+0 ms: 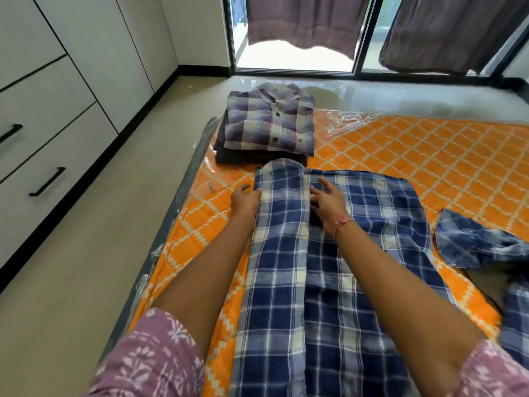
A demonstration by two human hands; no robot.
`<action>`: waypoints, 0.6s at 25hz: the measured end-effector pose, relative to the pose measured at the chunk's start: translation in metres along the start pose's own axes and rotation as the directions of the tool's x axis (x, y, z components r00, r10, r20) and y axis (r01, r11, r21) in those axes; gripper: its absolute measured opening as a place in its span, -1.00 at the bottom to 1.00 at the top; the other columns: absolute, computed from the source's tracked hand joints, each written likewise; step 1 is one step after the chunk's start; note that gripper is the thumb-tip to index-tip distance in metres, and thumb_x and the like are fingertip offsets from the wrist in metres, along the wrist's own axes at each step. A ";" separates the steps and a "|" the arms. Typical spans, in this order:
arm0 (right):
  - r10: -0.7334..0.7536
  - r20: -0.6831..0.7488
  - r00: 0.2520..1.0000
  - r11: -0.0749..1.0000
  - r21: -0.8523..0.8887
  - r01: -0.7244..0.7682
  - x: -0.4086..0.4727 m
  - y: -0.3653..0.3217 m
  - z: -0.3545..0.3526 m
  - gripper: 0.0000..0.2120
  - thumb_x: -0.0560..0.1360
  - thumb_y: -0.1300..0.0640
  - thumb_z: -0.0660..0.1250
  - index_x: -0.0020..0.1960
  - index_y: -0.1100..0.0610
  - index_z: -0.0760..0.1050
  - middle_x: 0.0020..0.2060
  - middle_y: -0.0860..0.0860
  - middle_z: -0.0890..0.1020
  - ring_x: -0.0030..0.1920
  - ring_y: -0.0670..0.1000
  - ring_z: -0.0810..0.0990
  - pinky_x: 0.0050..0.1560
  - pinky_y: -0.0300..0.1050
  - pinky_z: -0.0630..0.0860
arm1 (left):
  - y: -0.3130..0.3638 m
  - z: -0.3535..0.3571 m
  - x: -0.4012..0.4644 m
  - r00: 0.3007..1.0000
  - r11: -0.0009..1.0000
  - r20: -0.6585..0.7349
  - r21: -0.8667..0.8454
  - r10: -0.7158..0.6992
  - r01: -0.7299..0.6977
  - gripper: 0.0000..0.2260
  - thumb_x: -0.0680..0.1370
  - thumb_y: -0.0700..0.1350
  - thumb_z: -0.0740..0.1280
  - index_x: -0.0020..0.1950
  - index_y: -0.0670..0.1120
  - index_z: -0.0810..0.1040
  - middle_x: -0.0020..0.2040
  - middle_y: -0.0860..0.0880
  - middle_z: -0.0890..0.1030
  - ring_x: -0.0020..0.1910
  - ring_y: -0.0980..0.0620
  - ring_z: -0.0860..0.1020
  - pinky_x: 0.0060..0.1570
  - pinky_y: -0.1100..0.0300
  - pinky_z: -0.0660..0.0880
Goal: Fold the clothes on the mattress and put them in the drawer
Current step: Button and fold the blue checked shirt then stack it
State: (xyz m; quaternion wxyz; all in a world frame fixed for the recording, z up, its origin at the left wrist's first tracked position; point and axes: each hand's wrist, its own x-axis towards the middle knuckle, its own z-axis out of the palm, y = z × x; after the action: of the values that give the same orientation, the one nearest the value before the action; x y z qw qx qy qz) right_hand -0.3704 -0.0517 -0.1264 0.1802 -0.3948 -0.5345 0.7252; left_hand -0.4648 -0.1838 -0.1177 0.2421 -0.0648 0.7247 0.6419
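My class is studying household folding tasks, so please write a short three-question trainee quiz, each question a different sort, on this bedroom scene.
1. True or false: the purple plaid shirt lies folded on top of a dark garment.
2. Multiple choice: the left hand touches A) a drawer handle, B) the edge of the blue plaid shirt, C) the curtain.
3. Fill in: the orange mattress is wrapped in clear ____.

Key: 1 true; 2 B; 3 plastic.
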 end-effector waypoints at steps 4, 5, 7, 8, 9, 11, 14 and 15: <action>-0.253 -0.171 0.952 0.917 -0.355 0.179 -0.053 0.015 -0.010 -0.65 0.57 0.35 0.17 0.33 0.14 0.40 0.02 0.08 0.57 -0.23 -0.09 0.55 -0.28 -0.27 0.56 | -0.017 -0.009 -0.023 0.991 0.919 0.042 0.370 0.131 -0.137 -0.45 0.57 -0.15 0.29 0.50 -0.11 0.14 0.37 -0.20 0.37 0.21 -0.18 0.47 0.20 -0.09 0.46; -0.266 -0.222 0.938 0.907 -0.386 0.166 -0.075 0.023 -0.014 -0.72 0.58 0.32 0.18 0.25 0.16 0.45 -0.06 0.07 0.60 -0.27 -0.09 0.56 -0.34 -0.30 0.53 | -0.028 -0.015 -0.038 0.985 0.865 0.020 0.474 0.173 -0.161 -0.44 0.57 -0.15 0.29 0.50 -0.11 0.13 0.40 -0.19 0.34 0.26 -0.20 0.44 0.23 -0.09 0.44; -0.192 -0.251 0.949 0.903 -0.424 0.071 -0.120 0.045 -0.023 -0.85 0.59 0.22 0.21 0.11 0.18 0.50 -0.19 0.05 0.62 -0.29 -0.05 0.59 -0.31 -0.19 0.57 | -0.054 -0.033 -0.075 0.984 0.827 -0.007 0.544 0.176 -0.144 -0.49 0.57 -0.13 0.27 0.48 -0.14 0.18 0.36 -0.19 0.39 0.25 -0.20 0.44 0.19 -0.04 0.44; -0.133 -0.220 0.966 0.878 -0.478 0.012 -0.142 0.055 -0.024 -0.85 0.59 0.13 0.22 0.05 0.18 0.51 -0.22 0.03 0.62 -0.29 -0.02 0.61 -0.27 -0.10 0.59 | -0.065 -0.042 -0.095 0.985 0.825 -0.009 0.548 0.170 -0.137 -0.55 0.57 -0.11 0.27 0.43 -0.16 0.25 0.29 -0.20 0.46 0.18 -0.19 0.49 0.09 0.01 0.47; -0.091 -0.165 0.982 0.836 -0.548 -0.015 -0.162 0.066 -0.024 -0.81 0.58 0.05 0.24 0.02 0.16 0.51 -0.24 0.01 0.62 -0.27 -0.01 0.62 -0.22 -0.05 0.60 | -0.074 -0.050 -0.117 0.988 0.818 -0.010 0.563 0.151 -0.119 -0.61 0.57 -0.10 0.27 0.37 -0.18 0.32 0.22 -0.19 0.52 0.12 -0.17 0.52 -0.01 0.07 0.46; -0.072 -0.070 0.995 0.776 -0.630 0.012 -0.189 0.083 -0.018 -0.81 0.56 0.02 0.28 0.08 0.12 0.48 -0.21 -0.03 0.61 -0.19 0.00 0.60 -0.14 -0.04 0.58 | -0.093 -0.062 -0.152 0.989 0.750 0.011 0.650 0.150 -0.121 -0.65 0.57 -0.07 0.28 0.30 -0.18 0.37 0.16 -0.17 0.56 0.08 -0.16 0.53 -0.11 0.13 0.40; -0.151 -0.009 0.989 0.646 -0.758 0.092 -0.207 0.093 -0.012 -0.71 0.56 0.17 0.27 0.28 0.10 0.38 -0.09 0.05 0.64 -0.10 0.08 0.60 -0.05 0.05 0.55 | -0.101 -0.068 -0.173 0.985 0.676 0.044 0.722 0.168 -0.147 -0.61 0.57 -0.12 0.29 0.36 -0.14 0.29 0.19 -0.18 0.54 0.11 -0.18 0.52 -0.07 0.06 0.45; -0.209 -0.031 0.977 0.599 -0.794 0.103 -0.212 0.091 -0.012 -0.66 0.57 0.18 0.25 0.33 0.11 0.35 -0.05 0.07 0.63 -0.07 0.09 0.60 -0.01 0.10 0.55 | -0.100 -0.069 -0.181 0.981 0.663 0.037 0.732 0.191 -0.156 -0.58 0.58 -0.12 0.28 0.40 -0.14 0.25 0.24 -0.18 0.50 0.15 -0.17 0.50 -0.03 0.04 0.45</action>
State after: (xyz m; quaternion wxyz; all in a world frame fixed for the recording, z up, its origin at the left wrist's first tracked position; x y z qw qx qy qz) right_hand -0.2141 -0.2222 -0.1311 0.0830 -0.4283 -0.8190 0.3728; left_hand -0.2842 -0.3064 -0.1250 0.1698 0.0928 0.9283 0.3174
